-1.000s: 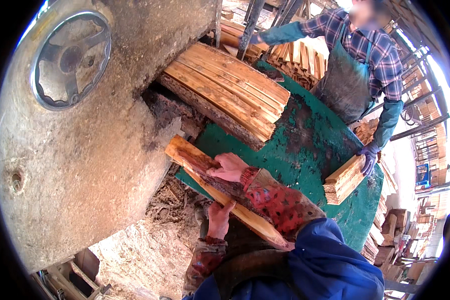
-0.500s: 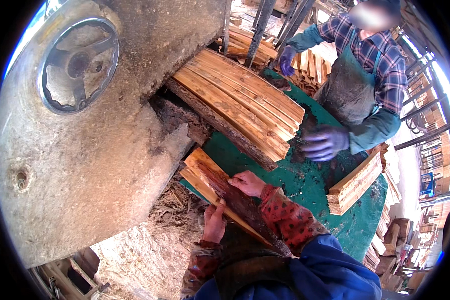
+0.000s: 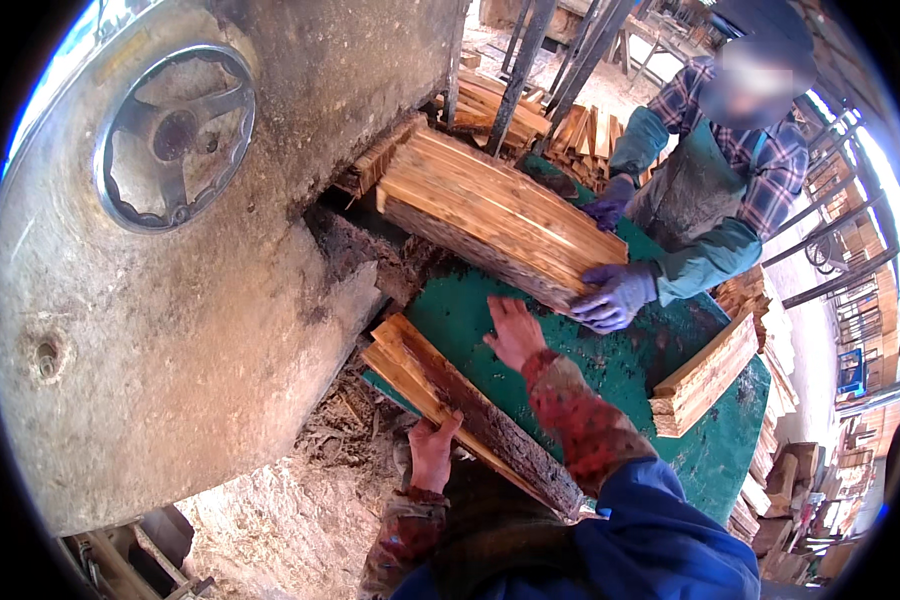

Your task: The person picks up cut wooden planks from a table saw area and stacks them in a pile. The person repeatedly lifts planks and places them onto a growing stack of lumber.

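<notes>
- Green table (image 3: 625, 375), with bark-edged boards (image 3: 480, 412) slanting along its near left side.
- Left hand (image 3: 432, 453) clamped on the boards' left edge, thumb on top.
- Right hand (image 3: 516, 332) holds nothing, fingers apart, between the boards and a larger plank stack (image 3: 500, 205) farther off; cannot tell whether it touches the table.
- Far side: a co-worker's purple gloves (image 3: 620, 295) on that stack.
- Right: short planks (image 3: 707, 375).
- Far left: metal handwheel (image 3: 174, 135).

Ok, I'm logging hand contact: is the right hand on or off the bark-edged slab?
Off: green tabletop shows between the right hand and the slab.
</notes>
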`<state>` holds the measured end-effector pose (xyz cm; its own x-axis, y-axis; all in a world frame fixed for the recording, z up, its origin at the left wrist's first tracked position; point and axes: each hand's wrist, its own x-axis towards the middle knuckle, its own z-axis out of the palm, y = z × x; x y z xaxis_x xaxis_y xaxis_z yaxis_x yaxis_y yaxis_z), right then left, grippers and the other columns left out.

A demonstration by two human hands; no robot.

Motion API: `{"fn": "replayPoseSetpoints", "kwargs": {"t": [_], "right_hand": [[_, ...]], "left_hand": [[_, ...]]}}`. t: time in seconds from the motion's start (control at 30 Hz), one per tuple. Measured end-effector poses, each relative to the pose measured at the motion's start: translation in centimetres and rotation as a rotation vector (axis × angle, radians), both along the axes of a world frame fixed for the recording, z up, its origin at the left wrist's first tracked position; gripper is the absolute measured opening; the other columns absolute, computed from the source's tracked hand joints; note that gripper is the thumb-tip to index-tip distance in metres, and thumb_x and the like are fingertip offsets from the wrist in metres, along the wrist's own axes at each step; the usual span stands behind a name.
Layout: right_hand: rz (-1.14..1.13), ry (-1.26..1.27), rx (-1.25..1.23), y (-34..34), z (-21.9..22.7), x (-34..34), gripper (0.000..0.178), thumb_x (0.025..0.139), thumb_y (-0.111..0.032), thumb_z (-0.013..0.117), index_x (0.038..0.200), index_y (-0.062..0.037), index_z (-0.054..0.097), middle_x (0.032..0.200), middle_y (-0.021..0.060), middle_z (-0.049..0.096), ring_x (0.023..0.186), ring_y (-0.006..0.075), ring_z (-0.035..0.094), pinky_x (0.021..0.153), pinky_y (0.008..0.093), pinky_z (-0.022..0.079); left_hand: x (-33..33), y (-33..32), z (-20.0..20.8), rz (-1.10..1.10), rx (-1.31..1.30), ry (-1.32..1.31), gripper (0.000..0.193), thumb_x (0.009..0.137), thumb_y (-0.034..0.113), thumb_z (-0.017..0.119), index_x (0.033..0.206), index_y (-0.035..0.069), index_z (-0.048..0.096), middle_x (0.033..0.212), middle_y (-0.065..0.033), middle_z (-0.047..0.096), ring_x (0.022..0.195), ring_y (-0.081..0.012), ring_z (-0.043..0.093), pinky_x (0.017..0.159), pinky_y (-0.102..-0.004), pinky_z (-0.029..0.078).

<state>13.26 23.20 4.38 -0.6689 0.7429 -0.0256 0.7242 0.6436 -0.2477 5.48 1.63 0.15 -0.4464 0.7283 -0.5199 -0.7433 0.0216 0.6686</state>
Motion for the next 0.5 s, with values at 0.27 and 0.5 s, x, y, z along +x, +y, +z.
{"fn": "replayPoseSetpoints", "kwargs": {"t": [0.27, 0.5], "right_hand": [[0.071, 0.311, -0.499, -10.1, 2.4, 3.6, 0.052, 0.080, -0.023, 0.069, 0.124, -0.0007, 0.053, 0.122, 0.0173, 0.053, 0.117, 0.0373, 0.048, 0.094, 0.0447, 0.044], [0.050, 0.350, -0.309, -14.5, 0.8, 6.5, 0.062, 0.071, -0.020, 0.073, 0.127, -0.0007, 0.053, 0.122, 0.0193, 0.051, 0.115, 0.0381, 0.048, 0.097, 0.0456, 0.042]], "left_hand": [[-0.1, -0.5, -0.6, -0.072, -0.041, 0.092, 0.022, 0.086, 0.007, 0.067, 0.107, -0.001, 0.063, 0.099, -0.0002, 0.063, 0.088, -0.0087, 0.055, 0.078, -0.0250, 0.044], [0.0, -0.8, -0.2, -0.027, 0.003, 0.011, 0.023, 0.090, 0.012, 0.066, 0.107, -0.003, 0.063, 0.099, -0.0030, 0.065, 0.086, -0.0094, 0.058, 0.076, -0.0249, 0.048]]}}
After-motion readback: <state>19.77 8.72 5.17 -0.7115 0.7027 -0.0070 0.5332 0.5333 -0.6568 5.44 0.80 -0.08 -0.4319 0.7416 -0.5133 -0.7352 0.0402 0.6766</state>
